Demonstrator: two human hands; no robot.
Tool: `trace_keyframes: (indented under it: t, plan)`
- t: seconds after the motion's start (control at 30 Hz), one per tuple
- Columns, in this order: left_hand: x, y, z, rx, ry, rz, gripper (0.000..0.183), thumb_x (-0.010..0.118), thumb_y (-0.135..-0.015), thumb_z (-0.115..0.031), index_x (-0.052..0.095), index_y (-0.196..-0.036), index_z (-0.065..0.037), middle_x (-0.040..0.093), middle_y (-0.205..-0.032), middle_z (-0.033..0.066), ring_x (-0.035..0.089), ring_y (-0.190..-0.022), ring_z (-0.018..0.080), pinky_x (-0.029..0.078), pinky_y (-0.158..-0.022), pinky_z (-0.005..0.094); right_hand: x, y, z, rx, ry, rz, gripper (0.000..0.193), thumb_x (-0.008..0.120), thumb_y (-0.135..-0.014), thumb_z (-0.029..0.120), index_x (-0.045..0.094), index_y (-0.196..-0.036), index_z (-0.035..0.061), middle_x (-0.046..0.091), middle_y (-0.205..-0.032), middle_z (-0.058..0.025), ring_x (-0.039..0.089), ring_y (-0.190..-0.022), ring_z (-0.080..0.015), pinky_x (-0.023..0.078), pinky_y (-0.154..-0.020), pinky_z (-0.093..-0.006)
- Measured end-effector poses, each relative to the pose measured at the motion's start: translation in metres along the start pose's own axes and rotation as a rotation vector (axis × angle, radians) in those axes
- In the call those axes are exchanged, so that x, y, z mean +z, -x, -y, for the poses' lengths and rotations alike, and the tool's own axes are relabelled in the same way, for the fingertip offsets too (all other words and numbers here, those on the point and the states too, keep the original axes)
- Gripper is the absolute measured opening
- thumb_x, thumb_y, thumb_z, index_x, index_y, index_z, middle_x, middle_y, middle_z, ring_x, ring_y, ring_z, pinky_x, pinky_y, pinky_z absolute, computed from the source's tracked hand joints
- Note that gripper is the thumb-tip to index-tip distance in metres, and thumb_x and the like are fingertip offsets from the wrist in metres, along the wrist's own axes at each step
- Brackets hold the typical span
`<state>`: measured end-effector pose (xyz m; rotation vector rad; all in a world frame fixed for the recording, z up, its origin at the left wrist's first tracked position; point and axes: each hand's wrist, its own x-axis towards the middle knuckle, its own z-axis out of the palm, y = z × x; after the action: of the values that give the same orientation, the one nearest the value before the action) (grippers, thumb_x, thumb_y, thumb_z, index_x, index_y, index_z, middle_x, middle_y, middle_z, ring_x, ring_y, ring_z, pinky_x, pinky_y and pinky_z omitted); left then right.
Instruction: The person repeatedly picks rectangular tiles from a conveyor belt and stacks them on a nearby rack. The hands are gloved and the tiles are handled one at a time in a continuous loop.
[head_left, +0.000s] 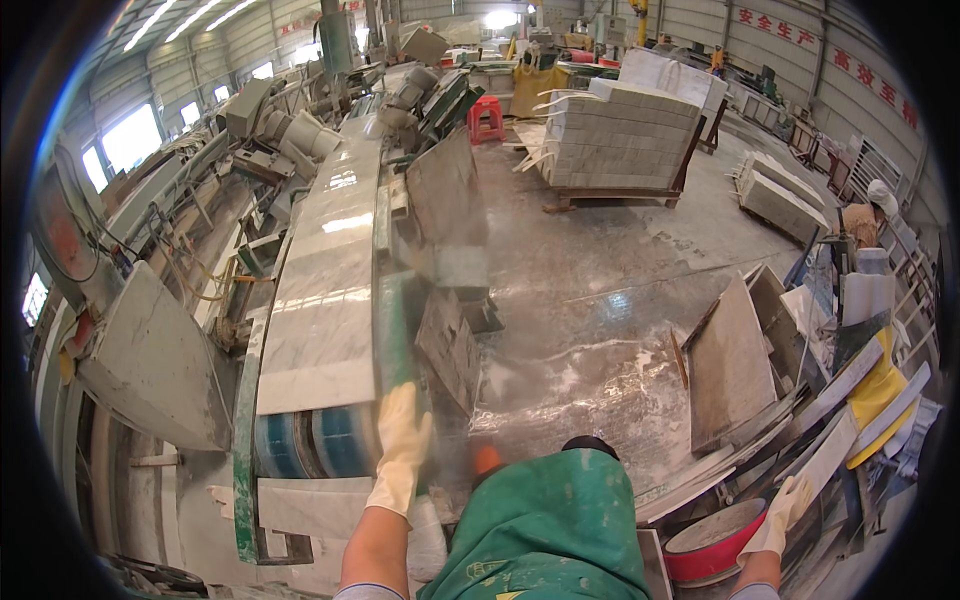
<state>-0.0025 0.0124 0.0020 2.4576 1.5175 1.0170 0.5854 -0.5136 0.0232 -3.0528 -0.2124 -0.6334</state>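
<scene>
My left hand (402,440), in a cream rubber glove, lies with its fingers stretched out against the right side of a long conveyor machine, beside its green side rail (397,330). A long polished white-grey stone slab (325,290) lies on the machine, its near end over a blue roller (340,440). Low on the right, my right hand (785,512), gloved alike, has its fingers extended and somewhat apart at the lower end of a pale stone strip (828,460). Just below that hand is a red-rimmed round tub (715,540). Whether the fingers touch the strip is unclear.
A green apron (550,525) covers my front. Stone offcuts (735,365) and a yellow sheet (880,390) lean at the right. Wet floor (570,350) stretches ahead toward a pallet of stacked stone blocks (620,140) and a red stool (486,120).
</scene>
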Motion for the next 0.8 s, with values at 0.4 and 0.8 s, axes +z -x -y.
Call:
trace_keyframes:
  t: [0.4,0.8]
  plan:
    - [-0.007,-0.001,-0.006,-0.030,0.026,0.024,0.065,0.076,-0.081,-0.013,0.053,-0.140,-0.001,0.058,-0.139,0.0233,0.050,-0.133,0.0412,0.037,-0.116,0.0472,-0.015,0.017,0.011,0.021,-0.032,0.013,0.058,0.051,-0.103,0.040,0.052,-0.143,-0.0022,0.050,-0.148,-0.0273,0.043,-0.140,-0.0404,0.030,-0.119,-0.0457]
    - [-0.005,-0.001,-0.006,0.002,0.043,-0.029,0.065,0.078,-0.077,-0.010,0.054,-0.136,-0.001,0.059,-0.134,0.0240,0.053,-0.127,0.0442,0.043,-0.110,0.0487,-0.029,-0.009,0.008,0.254,-0.183,0.112,0.085,0.084,-0.077,0.044,0.054,-0.141,-0.0037,0.050,-0.148,-0.0282,0.046,-0.137,-0.0428,0.035,-0.117,-0.0479]
